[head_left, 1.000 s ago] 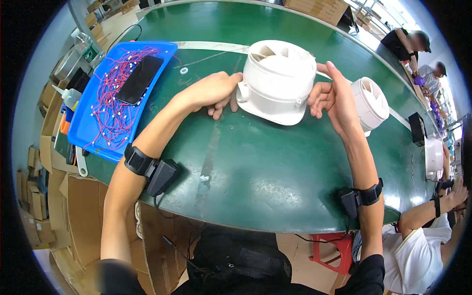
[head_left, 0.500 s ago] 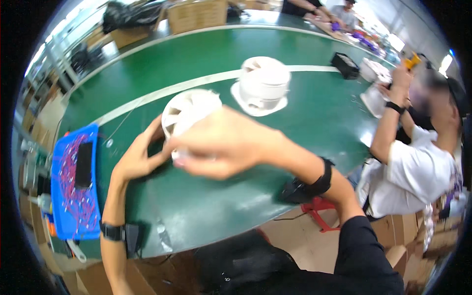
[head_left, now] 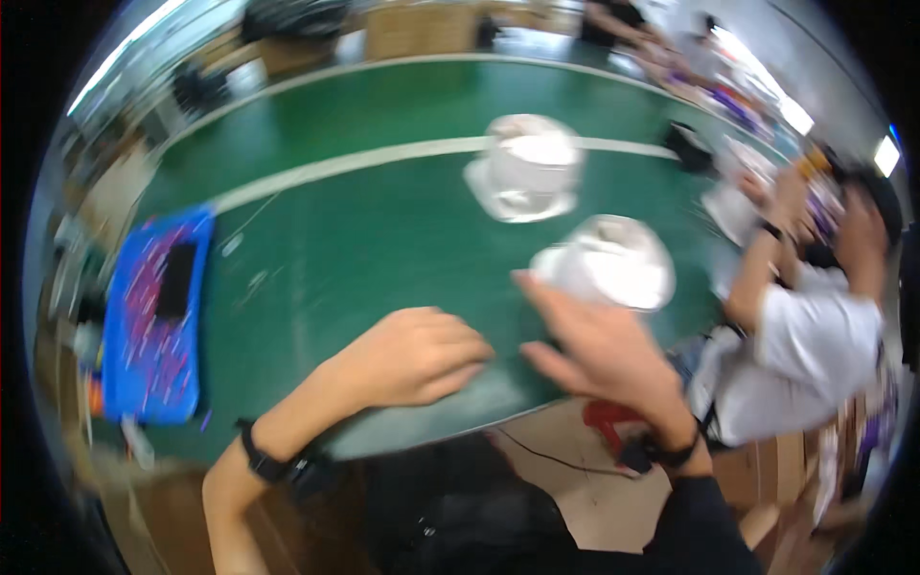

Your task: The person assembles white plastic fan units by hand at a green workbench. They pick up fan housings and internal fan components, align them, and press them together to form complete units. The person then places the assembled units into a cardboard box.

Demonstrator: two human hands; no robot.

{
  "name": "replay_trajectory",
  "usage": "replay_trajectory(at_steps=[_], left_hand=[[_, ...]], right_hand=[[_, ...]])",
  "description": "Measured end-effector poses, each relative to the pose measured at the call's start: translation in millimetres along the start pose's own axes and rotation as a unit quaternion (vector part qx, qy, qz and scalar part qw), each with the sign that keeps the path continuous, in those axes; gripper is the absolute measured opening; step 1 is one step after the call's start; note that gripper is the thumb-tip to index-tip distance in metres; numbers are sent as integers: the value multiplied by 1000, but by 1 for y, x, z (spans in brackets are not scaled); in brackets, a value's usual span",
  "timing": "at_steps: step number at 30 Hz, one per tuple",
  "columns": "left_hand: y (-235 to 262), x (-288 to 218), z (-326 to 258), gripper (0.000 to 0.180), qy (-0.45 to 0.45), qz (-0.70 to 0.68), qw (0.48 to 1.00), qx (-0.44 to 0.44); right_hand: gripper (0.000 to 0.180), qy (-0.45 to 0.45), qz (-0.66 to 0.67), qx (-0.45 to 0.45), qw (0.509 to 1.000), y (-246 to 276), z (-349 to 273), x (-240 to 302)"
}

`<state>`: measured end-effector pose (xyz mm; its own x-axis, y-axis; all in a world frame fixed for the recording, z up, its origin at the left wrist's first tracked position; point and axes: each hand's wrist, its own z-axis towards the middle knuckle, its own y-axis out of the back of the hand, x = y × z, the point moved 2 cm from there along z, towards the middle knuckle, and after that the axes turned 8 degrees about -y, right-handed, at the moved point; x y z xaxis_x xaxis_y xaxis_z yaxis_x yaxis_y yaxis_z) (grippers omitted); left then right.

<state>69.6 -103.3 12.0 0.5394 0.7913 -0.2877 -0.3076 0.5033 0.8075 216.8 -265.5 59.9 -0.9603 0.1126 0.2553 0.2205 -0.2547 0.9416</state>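
Note:
Two white, round plastic housings with wider bases stand on the green table. The nearer housing (head_left: 618, 264) is at the right, with my right hand (head_left: 609, 355) at its near side. My right fingers are stretched and spread; blur hides whether they touch it. Farther back, the other housing (head_left: 533, 163) stands across the pale stripe, apart from both hands. My left hand (head_left: 412, 356) is low over the table's near part, palm down, with its fingers curled together. Whatever its palm may hold is hidden.
A blue tray (head_left: 203, 316) of reddish-purple wires, with a black block (head_left: 176, 280) in it, lies at the left. A black box (head_left: 688, 146) sits at the back right. A co-worker in a white shirt (head_left: 815, 355) works at the right edge, beside a red stool (head_left: 613, 426).
The housing that was between my hands at the left now stands at the right, near the other one. Both hands have moved right and come apart; my right fingers have spread.

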Motion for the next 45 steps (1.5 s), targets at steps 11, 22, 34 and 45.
replay_trajectory(at_steps=[11,22,34,45], left_hand=[[127,-193,-245,28,479,-152,821,-271],[-182,-363,-649,37,977,-29,208,48],[-380,-173,-602,47,925,-80,363,-86],[-425,-74,-596,24,700,146,661,226]], right_hand=[[27,145,171,156,962,-36,-26,32],[59,284,-60,186,939,-95,20,124],[71,277,-88,194,937,-127,31,147],[67,269,-130,210,931,-125,33,141]])
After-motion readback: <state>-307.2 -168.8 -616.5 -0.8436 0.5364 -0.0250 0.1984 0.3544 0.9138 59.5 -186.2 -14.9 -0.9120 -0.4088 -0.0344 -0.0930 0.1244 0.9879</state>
